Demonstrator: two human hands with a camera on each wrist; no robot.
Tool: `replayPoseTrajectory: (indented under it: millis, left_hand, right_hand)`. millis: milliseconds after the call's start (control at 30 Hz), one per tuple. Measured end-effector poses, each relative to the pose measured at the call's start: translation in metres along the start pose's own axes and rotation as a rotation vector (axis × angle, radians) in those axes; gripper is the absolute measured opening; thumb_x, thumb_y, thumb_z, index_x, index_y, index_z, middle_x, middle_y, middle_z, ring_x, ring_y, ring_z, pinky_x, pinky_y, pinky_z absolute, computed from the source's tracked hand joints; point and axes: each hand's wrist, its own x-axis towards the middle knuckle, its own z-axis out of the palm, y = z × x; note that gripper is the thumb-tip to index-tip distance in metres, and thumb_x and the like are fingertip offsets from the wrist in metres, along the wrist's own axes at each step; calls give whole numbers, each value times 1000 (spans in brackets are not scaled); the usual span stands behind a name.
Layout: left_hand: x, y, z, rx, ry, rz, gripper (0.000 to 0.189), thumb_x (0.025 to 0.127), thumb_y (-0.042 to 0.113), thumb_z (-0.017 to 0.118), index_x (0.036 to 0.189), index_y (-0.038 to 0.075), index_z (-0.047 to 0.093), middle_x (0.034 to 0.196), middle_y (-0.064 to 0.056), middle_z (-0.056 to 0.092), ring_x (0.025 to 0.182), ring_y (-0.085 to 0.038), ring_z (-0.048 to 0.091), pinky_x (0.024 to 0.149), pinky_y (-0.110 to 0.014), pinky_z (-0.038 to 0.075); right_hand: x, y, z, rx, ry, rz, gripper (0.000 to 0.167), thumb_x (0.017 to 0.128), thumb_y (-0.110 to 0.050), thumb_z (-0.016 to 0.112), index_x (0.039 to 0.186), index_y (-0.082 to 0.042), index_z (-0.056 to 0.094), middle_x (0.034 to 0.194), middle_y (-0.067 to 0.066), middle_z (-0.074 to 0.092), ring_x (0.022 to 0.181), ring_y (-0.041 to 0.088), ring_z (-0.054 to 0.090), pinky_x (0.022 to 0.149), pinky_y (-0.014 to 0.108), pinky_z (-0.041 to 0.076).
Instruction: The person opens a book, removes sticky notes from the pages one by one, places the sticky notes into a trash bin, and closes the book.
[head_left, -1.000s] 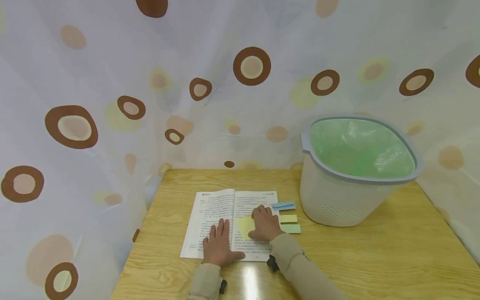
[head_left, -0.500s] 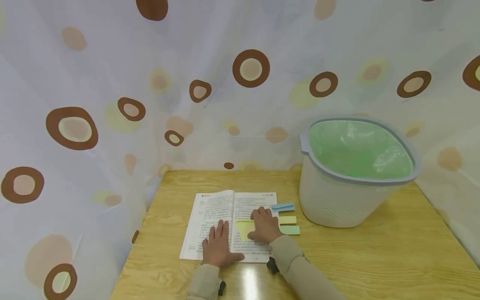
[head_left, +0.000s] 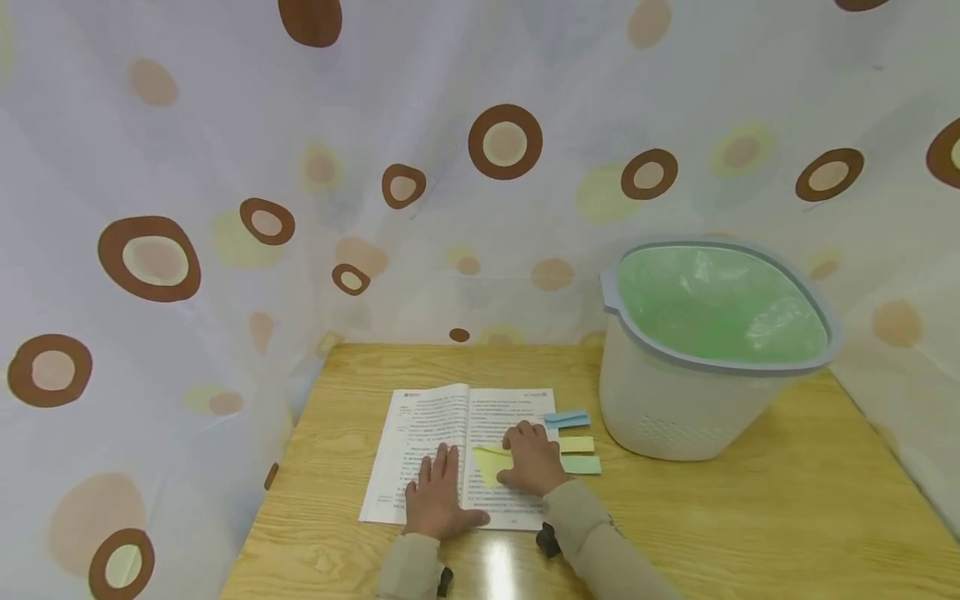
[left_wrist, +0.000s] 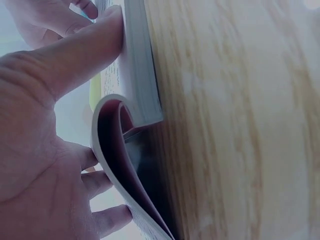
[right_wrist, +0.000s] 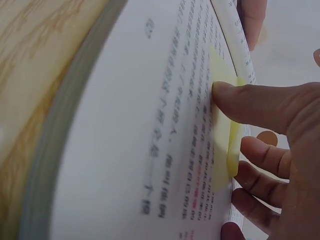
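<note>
An open book (head_left: pixel 425 417) lies on the wooden table, its printed pages facing up. My left hand (head_left: pixel 437 502) rests across the left page near the fold, fingers spread and thumb over the near edge of the right page; in the left wrist view that thumb presses the page. A yellow sticky note (head_left: pixel 489 467) lies on the right page, its far edge lifted and folded over. My right hand (head_left: pixel 534 460) holds the note's right side with bent fingers. In the right wrist view its thumb lies on the note (right_wrist: pixel 222 135), and fingertips meet the raised strip.
Blue (head_left: pixel 567 418), yellow (head_left: pixel 577 444) and green (head_left: pixel 581 465) paper strips jut out by the book's right edge. A tall white basket (head_left: pixel 667 408) with a grey rim and green inside stands at the back right. Patterned sheeting (head_left: pixel 442 233) surrounds the table.
The sticky note's far edge has lifted and curled over, where it lay flatter before. Both hands have stayed almost in place; the head view has tilted up slightly.
</note>
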Motion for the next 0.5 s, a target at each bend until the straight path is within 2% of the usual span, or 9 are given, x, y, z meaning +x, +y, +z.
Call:
replayPoseTrajectory:
  millis: [200,300,500]
  left_hand:
    - [-1,-2,0,-10,-3,2,117,67,52,86,157,10,25,166,-13,21,151,-44,22,114,-72,24]
    - [-1,-1,-1,-15,-11,2,117,67,51,86,157,9,25,166,-13,21,151,-44,21,114,-71,24]
    - [0,0,-2,-27,-18,7,117,68,51,86,157,8,24,166,-14,20,151,-45,20,115,-72,23]
  right_hand:
    - [-1,1,2,43,39,-13,32,79,-29,79,100,-14,60,110,7,57,118,35,48,82,56,46]
    - [-4,1,2,31,71,-30,27,80,-28,79,97,-14,61,105,6,59,114,34,51,80,54,46]
    - [-9,0,3,-10,125,-61,8,85,-22,72,90,-17,67,91,1,60,96,26,54,72,45,46]
